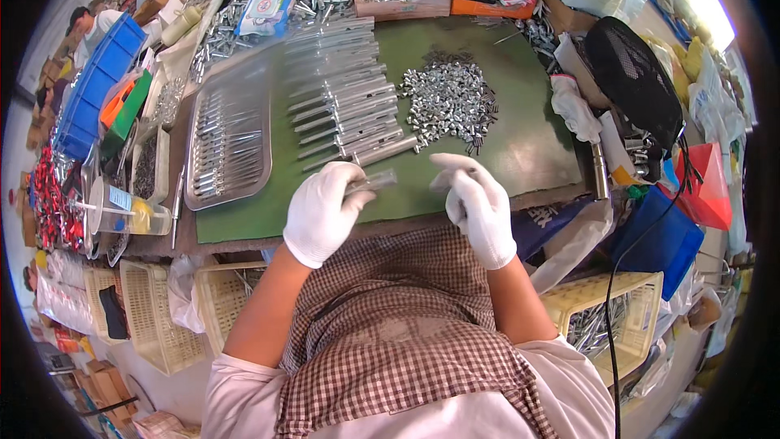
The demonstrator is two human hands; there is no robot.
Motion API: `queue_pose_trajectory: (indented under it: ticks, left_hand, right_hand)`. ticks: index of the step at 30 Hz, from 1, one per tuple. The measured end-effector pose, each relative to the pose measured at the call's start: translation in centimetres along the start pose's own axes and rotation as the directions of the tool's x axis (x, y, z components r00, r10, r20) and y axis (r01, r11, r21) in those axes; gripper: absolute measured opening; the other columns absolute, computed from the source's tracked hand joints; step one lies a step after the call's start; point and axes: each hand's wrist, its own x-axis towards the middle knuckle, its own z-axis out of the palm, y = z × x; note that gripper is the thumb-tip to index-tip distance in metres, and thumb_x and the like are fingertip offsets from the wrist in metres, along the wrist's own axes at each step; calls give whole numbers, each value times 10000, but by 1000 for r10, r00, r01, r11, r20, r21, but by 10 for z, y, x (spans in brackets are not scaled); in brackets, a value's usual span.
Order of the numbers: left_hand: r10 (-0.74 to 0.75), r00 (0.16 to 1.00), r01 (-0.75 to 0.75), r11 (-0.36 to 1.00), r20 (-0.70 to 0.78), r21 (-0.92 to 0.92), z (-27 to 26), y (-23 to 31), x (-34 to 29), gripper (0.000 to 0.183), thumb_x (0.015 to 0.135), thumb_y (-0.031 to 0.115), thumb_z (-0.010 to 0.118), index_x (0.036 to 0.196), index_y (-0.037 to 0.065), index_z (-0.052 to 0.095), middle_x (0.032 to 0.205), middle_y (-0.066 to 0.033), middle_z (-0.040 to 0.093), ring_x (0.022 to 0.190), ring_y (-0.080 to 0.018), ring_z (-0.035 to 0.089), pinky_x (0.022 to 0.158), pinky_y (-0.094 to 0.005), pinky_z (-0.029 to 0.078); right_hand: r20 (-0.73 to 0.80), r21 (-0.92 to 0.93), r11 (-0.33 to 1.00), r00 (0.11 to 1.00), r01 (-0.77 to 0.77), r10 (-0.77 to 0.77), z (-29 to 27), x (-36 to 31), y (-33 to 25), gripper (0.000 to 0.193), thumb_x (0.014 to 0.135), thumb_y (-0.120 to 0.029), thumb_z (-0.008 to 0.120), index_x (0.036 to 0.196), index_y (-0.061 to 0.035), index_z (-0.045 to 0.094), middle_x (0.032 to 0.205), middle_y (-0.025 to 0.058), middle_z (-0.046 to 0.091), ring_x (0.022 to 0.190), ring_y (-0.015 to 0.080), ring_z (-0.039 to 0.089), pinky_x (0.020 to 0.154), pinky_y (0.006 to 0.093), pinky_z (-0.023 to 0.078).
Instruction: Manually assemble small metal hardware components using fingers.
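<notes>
head view: the gloved left hand [323, 205] pinches a short tube [377, 182] between thumb and fingers near the green mat's [532, 142] front edge, its free end presumably left exposed for access. the gloved right hand [479, 207] has partly curled fingers; whether they grip anything cannot be told. metal fittings [449, 102] lie heaped beyond, probably for easy reach; metal tubes [357, 118] lie side by side, seemingly for orderly counting.
</notes>
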Motion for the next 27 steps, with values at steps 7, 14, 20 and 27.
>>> queue_pose_trajectory:
  ticks: [7,14,20,27]
  left_hand:
    - [230,937,-318,873,263,370,-6,57,24,340,817,291,774,1084,100,685,908,-29,654,857,-237,646,746,-366,500]
    - [223,959,-256,946,175,201,-7,44,15,318,796,236,791,1082,119,717,848,-35,664,812,-256,645,752,-377,509]
    - [160,971,-184,974,178,129,-7,48,12,354,831,156,759,1182,195,729,813,-34,643,722,-239,656,655,-356,538]
    - [109,981,-135,978,160,162,0,45,10,338,846,144,739,1169,242,729,813,-33,634,676,-236,665,608,-347,543]
  right_hand:
    - [84,-438,893,994,104,-75,0,6,3,276,1018,-207,592,1155,10,696,843,121,700,749,200,647,752,314,518]
    - [108,-329,943,990,-55,95,-12,3,-10,262,1007,-201,609,1109,19,709,825,108,693,753,114,615,736,275,509]
    - [118,-548,833,993,72,-9,-19,6,-5,199,932,-166,714,1025,8,693,802,78,679,734,118,604,735,279,518]
    - [139,-542,824,985,165,-106,-16,7,-8,185,893,-98,749,1041,-13,677,841,65,673,757,117,598,744,286,523]
